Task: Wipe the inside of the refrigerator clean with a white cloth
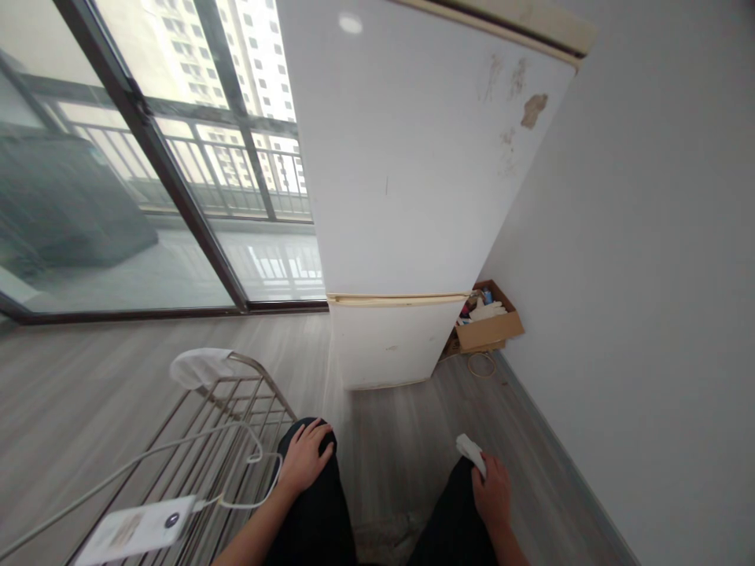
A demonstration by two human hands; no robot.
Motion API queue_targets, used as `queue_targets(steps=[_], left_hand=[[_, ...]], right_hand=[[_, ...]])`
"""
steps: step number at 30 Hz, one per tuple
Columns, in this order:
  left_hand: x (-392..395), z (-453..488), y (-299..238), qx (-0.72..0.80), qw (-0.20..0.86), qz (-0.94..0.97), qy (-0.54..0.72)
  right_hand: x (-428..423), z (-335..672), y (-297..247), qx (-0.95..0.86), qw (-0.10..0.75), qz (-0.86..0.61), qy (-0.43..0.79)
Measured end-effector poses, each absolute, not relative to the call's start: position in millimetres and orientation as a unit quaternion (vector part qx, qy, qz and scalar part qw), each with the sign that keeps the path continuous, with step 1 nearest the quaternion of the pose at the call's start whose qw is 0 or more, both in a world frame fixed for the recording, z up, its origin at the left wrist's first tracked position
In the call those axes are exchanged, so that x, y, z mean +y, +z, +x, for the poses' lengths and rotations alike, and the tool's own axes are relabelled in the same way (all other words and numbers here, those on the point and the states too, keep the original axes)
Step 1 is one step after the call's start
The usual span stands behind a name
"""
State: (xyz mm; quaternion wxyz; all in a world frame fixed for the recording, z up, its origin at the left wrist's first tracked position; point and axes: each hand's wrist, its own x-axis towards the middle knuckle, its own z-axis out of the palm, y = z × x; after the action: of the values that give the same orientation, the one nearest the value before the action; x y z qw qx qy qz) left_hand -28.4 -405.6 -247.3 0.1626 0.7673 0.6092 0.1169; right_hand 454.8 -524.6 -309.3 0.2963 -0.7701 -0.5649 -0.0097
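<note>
My left hand [305, 456] lies flat over my left knee, fingers spread, holding nothing. By my right knee, my right hand [493, 489] is closed round a white cloth [470, 452], bunched or folded, one end sticking out past the fingers. In front of both knees stands a tall white fridge [406, 165] with two doors, both closed. Brown stains and a worn patch [534, 111] mark its upper door.
On my left is a metal rack [236, 405] with a white cloth [200, 367] over its far end. A white power bank [138, 531] with a white cable [253, 505] lies on it. Beside the fridge sits a cardboard box [491, 330] of odds and ends. Glass doors [194, 196] face a balcony.
</note>
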Motion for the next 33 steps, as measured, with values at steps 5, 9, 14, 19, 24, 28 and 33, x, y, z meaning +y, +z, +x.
queue_targets(steps=[5, 9, 14, 19, 24, 28, 33], left_hand=[[-438.8, -32.3, -238.8, 0.576, 0.196, 0.789, 0.087], [-483.7, -37.7, -225.3, 0.509, 0.283, 0.811, 0.049], [-520.1, -44.5, -198.3, 0.507, 0.406, 0.759, 0.045], [-568.0, -63.0, -206.5, 0.545, 0.441, 0.703, 0.121], [-622.2, -78.8, -246.8, 0.576, 0.244, 0.761, 0.171], [-614.7, -62.2, -246.1, 0.592, 0.204, 0.757, 0.188], [-562.9, 23.9, -205.3, 0.485, 0.35, 0.771, 0.216]], right_hand=[[-525.6, 456.6, -308.7, -0.564, 0.297, -0.77, -0.016], [-527.2, 460.0, -311.3, -0.568, 0.291, -0.77, -0.018], [-526.1, 459.8, -314.6, -0.568, 0.288, -0.771, -0.012], [-525.0, 459.4, -314.9, -0.567, 0.304, -0.766, -0.001], [-528.6, 465.1, -306.0, -0.545, 0.332, -0.77, 0.026], [-535.7, 427.2, -275.0, -0.514, 0.374, -0.76, 0.136], [-553.5, 313.9, -218.6, -0.639, 0.219, -0.601, 0.426]])
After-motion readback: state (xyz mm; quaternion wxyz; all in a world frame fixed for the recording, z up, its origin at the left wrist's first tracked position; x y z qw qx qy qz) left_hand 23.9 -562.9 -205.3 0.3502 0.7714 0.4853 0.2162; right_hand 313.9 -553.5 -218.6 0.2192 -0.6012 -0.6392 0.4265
